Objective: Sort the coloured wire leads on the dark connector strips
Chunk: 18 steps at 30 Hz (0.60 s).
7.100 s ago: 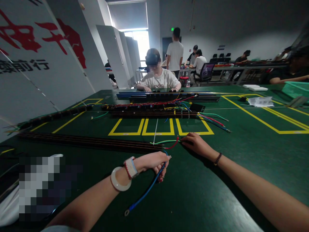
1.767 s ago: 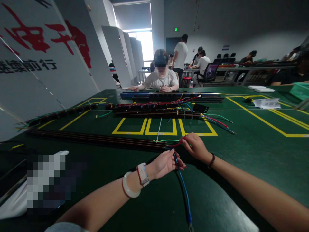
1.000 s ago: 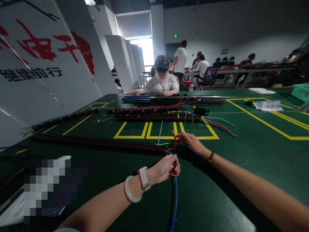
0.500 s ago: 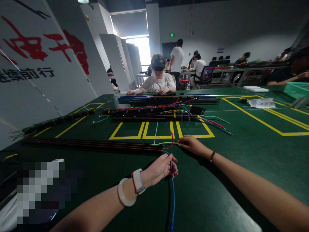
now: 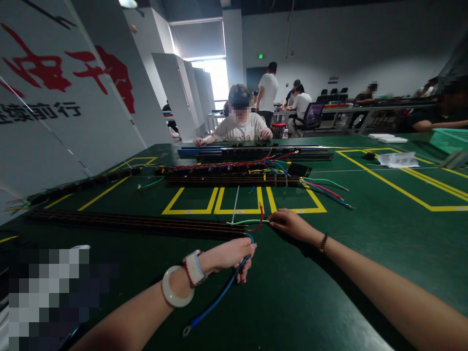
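My left hand (image 5: 234,253), with a watch and a pale bangle on its wrist, is closed around a blue cable (image 5: 215,301). The cable leaves the near end of a long dark bar assembly (image 5: 139,225), bends down through my fingers and ends in a metal ring lug at the lower left. My right hand (image 5: 288,222) pinches the tip of a green-yellow wire (image 5: 252,221) from the same end. A short red wire (image 5: 261,217) curves upward between the hands, touched by neither. A white cable tie (image 5: 236,204) sticks up beside the bar.
Further bar assemblies (image 5: 234,179) with red, blue and green wires lie across the green table (image 5: 329,292). Yellow tape (image 5: 237,211) marks rectangles on it. A person (image 5: 241,122) sits opposite. A green basket (image 5: 449,140) and a crumpled plastic bag (image 5: 398,159) are on the right.
My left hand has moved left and slightly down, swinging the blue cable's free end leftward so its lug shows. My right hand stays at the green-yellow wire's tip.
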Each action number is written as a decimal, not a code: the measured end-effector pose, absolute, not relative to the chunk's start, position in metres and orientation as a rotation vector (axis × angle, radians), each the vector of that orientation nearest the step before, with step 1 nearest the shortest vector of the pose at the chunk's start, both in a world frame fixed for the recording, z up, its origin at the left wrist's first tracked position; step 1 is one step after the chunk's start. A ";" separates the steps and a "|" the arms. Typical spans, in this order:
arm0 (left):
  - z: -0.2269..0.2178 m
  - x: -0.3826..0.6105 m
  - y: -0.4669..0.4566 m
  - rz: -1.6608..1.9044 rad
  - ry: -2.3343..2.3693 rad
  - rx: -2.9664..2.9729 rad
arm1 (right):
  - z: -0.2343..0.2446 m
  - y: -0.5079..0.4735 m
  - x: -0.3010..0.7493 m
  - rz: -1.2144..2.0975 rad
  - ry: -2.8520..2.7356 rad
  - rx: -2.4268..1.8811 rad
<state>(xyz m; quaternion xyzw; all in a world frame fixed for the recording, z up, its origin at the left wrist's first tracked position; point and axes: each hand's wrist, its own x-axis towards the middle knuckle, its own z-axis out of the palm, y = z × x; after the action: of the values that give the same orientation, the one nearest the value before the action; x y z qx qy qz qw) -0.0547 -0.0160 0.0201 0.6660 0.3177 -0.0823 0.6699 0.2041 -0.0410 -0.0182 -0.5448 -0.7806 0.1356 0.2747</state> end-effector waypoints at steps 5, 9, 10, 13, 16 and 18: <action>0.015 -0.048 -0.015 -0.037 0.664 1.410 | -0.021 -0.039 0.204 0.373 -2.088 -1.460; 0.013 -0.045 -0.016 0.049 0.661 1.315 | -0.016 -0.043 0.200 0.224 -2.002 -1.479; 0.013 -0.045 -0.017 0.066 0.659 1.302 | -0.012 -0.046 0.198 0.123 -1.976 -1.475; 0.013 -0.046 -0.020 0.131 0.648 1.316 | 0.003 -0.057 0.184 -0.279 -1.989 -1.348; 0.009 -0.044 -0.020 0.139 0.711 1.371 | 0.016 -0.069 0.162 -0.590 -2.216 -1.051; 0.004 -0.042 -0.019 0.088 0.769 1.474 | 0.021 -0.074 0.147 -0.681 -2.400 -0.932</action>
<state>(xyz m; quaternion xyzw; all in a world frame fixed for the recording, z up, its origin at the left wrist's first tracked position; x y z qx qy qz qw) -0.0420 -0.0189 0.0042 0.6547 0.3415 0.0390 0.6732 0.1468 -0.0739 0.0206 -0.3400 -0.8755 -0.2483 0.2371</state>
